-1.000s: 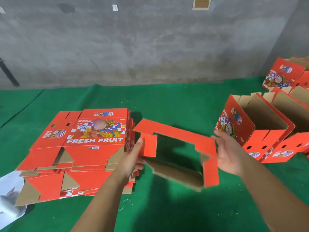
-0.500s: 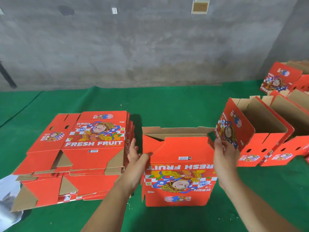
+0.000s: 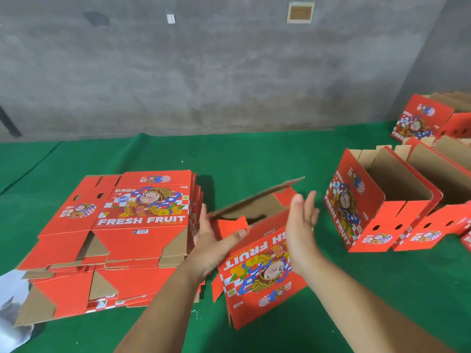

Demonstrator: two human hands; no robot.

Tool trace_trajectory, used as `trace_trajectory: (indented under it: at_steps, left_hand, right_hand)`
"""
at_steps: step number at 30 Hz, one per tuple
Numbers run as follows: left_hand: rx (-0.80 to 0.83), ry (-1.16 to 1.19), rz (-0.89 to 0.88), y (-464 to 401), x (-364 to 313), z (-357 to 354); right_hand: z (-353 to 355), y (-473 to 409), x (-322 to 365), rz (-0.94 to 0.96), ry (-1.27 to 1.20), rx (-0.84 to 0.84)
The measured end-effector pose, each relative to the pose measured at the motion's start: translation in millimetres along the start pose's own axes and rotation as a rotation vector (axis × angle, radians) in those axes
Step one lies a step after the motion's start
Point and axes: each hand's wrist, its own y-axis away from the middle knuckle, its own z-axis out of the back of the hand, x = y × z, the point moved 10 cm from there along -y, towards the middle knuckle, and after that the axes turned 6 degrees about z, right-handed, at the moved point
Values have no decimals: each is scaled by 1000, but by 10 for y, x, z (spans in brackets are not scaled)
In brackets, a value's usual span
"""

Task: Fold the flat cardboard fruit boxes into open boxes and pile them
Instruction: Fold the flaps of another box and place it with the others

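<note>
Head view: person is working a half-erected red printed cardboard fruit box (image 3: 262, 268), which is sitting tilted on the green carpeted floor (image 3: 254, 159) between the two forearms, print upside down to the camera. Left hand (image 3: 214, 240) is pinching a small red side flap (image 3: 229, 226) at the box's near-left corner, thumb lying across it, likely tucking it inward so the base locks. Right hand (image 3: 300, 225) is flat, fingers straight, palm facing left, gripping nothing; it is standing at the box's right upper edge, probably bracing that wall square, though actual contact is hard to confirm. One brown-backed flap (image 3: 257, 200) is sticking up and away at the far side, not yet folded in.

Stack of flat red fruit-box blanks (image 3: 122, 238) is lying just left of the left hand, within easy reach as feed stock. Finished open red boxes (image 3: 377, 207) are standing in a row to the right, so output goes that side. Judgement: mid-fold, bottom flaps not closed; box is not ready to pile.
</note>
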Motion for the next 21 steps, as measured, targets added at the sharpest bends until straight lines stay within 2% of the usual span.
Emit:
trace_trajectory:
  at_steps: [2,4,9,12,14,17,19,21]
  left_hand:
    - [-153,-158,-32,-5,-47,92]
    - [-297,-240,-69,-25,-141,238]
    - [-239,-513,50,-79,-74,312]
    - [-137,-309,45,-4,-91,215]
    - [-158,-322,70,0,-68,273]
    - [-78,-295,129,43,24,226]
    - [-63,-73,148,151,28,100]
    - [-122,173,104,290,-53,-48]
  right_hand:
    - [-226,214,10,11,-95,145]
    - [-435,420,-6,17,-56,280]
    - [-521,509,-125,-56,-40,326]
    - [-517,476,-103,-82,-152,369]
    - [-407,376,33,13,-82,360]
    - [-53,125,364,283,196,259]
    - [247,-19,577,424,391,110]
    - [432,-25,814,592,738,-48]
